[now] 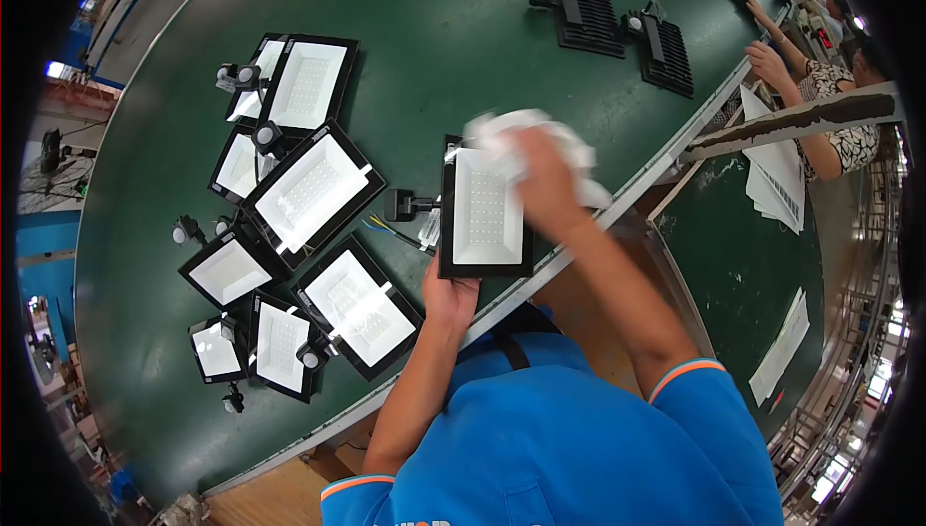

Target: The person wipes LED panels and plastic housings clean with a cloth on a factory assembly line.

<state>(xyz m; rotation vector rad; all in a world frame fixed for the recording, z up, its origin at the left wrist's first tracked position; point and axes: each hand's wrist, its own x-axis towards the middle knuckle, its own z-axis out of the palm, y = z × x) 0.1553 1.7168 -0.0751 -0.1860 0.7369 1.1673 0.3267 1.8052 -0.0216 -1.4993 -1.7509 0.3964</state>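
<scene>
A black-framed floodlight [485, 213] with a white reflector and rows of small LEDs faces up at the table's front edge. My left hand [451, 299] grips its lower left corner from below, the fingers mostly hidden behind it. A black sensor [398, 204] on a bracket and thin coloured wires stick out from its left side. In my right hand [548, 174], blurred by motion, is a white cloth [502, 140], lying over the floodlight's upper right part.
More floodlights [313, 193] lie grouped on the green table [415, 63] to the left, some overlapping. Two finned black lamps [588, 17] are at the top right. Beyond the metal edge, a person [820, 92] works near papers [772, 179].
</scene>
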